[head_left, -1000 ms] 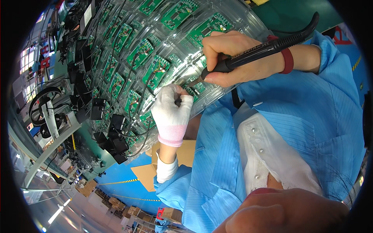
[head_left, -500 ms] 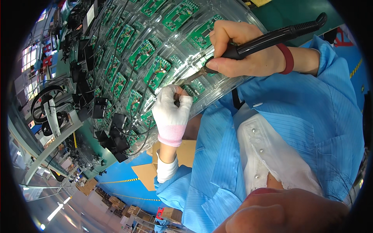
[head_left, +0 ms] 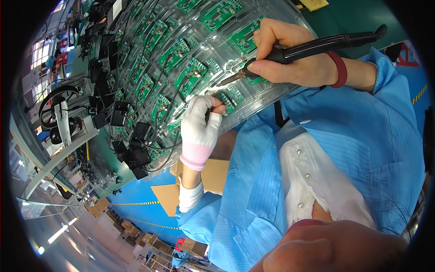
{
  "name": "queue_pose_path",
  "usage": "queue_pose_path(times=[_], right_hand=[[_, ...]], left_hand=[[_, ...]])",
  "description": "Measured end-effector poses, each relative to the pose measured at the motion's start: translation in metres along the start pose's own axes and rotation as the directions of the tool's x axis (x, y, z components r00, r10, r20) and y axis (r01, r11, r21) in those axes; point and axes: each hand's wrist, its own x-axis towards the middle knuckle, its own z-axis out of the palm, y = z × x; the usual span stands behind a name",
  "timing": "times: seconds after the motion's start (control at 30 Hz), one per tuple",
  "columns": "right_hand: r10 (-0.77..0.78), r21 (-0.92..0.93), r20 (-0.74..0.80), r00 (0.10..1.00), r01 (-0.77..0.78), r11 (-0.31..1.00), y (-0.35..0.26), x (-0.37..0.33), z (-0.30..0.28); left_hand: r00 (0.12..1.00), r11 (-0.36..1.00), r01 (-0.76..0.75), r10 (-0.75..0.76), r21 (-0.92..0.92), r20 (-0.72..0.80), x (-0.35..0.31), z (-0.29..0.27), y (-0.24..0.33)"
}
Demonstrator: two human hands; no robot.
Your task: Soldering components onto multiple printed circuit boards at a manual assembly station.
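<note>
**Clear tray, green boards: the iron drew back to the near edge**

Clear plastic made up the tray (head_left: 290, 90), which carried rows of green boards (head_left: 192, 75) wired to black modules (head_left: 120, 113) along its left edge. Compared with a second before, the right hand (head_left: 294, 56) had moved up and to the right, lifting the soldering iron (head_left: 317, 45) so that its tip (head_left: 222, 82) hung just above the boards near the tray's near edge, well apart from the left fingers. That hand's fingers were wrapped tight round the black handle. The gloved left hand (head_left: 199, 127) had hardly shifted: it rested at the near edge, finger and thumb pinched on something small and dark at one board (head_left: 226, 102); what it was could not be told. By my judgement one joint was finished and the iron was between touches.
</note>
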Motion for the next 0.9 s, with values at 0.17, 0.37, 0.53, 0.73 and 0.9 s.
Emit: queue_pose_path(times=[0.17, 0.37, 0.53, 0.73, 0.9], right_hand=[[-0.003, -0.010, 0.004, 1.000, 0.003, 1.000, -0.001, 0.000, 0.000], [0.006, -0.013, 0.021, 1.000, -0.006, 1.000, -0.001, 0.000, -0.001], [0.028, -0.019, 0.042, 0.999, -0.027, 0.999, -0.004, 0.002, -0.003], [-0.024, -0.005, 0.024, 0.999, 0.024, 1.000, -0.001, 0.002, -0.004], [-0.030, -0.086, 0.052, 0.998, 0.035, 0.996, -0.006, 0.002, -0.004]], left_hand=[[0.983, 0.955, 0.184, -0.178, -0.232, 0.048, -0.003, -0.006, 0.001], [0.948, 0.841, 0.297, -0.317, -0.452, 0.034, 0.000, -0.004, 0.006], [0.998, 0.989, -0.053, 0.055, -0.138, 0.008, -0.006, -0.003, -0.008], [0.983, 0.977, -0.179, 0.182, 0.118, -0.020, -0.004, 0.003, 0.008], [0.992, 0.991, -0.120, 0.116, 0.067, 0.057, 0.000, -0.004, 0.004]])
